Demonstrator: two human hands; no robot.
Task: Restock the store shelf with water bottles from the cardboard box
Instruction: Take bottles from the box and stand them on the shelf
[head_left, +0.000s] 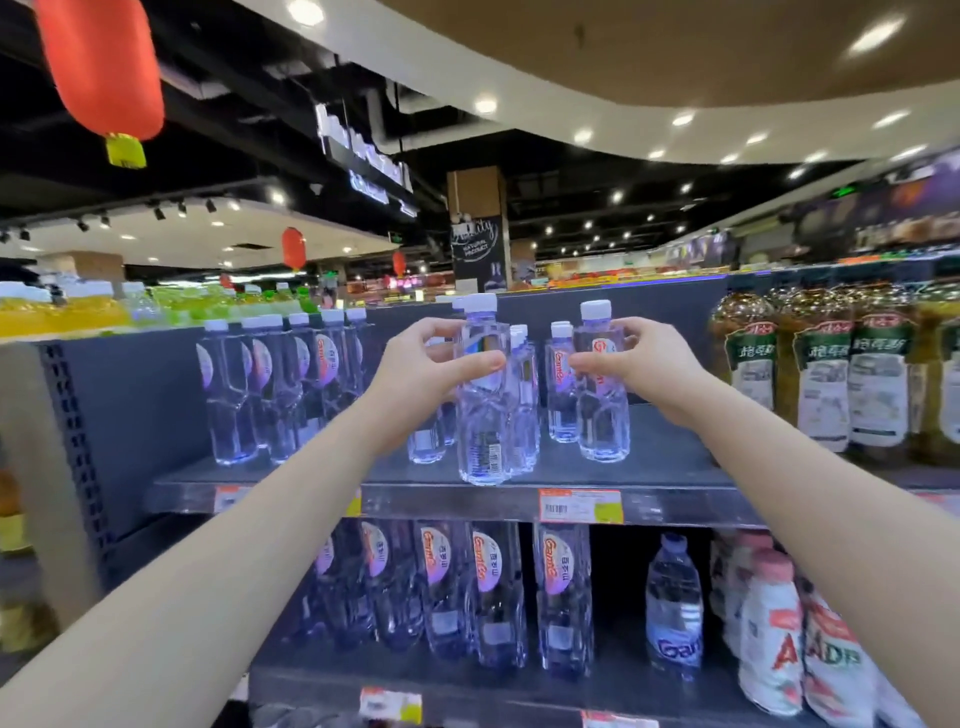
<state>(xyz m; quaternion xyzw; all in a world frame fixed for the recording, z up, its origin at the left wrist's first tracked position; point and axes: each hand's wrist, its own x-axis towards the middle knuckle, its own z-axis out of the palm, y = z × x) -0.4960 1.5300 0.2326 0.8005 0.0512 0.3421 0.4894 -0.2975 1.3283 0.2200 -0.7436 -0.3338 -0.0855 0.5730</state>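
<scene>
We are noting recessed lights (485, 105) glowing along a curved white ceiling band (415, 70), red lanterns (101, 67) hanging below a dark ceiling (249, 140), and a chalkboard sign (477, 247) fronting a wooden pillar (475, 192).

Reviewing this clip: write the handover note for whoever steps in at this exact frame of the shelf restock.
Left hand: grips a clear plastic water bottle with a white cap, upright at the front edge of the dark grey top shelf.
Right hand: grips a second clear white-capped bottle with an orange label, upright further right on the same shelf.
Done: matching bottles stand in a row to the left, and more stand behind.
Left: release both and fill the bare space to the right. I cannot tell whether either base is fully down. The cardboard box is out of view.
</scene>
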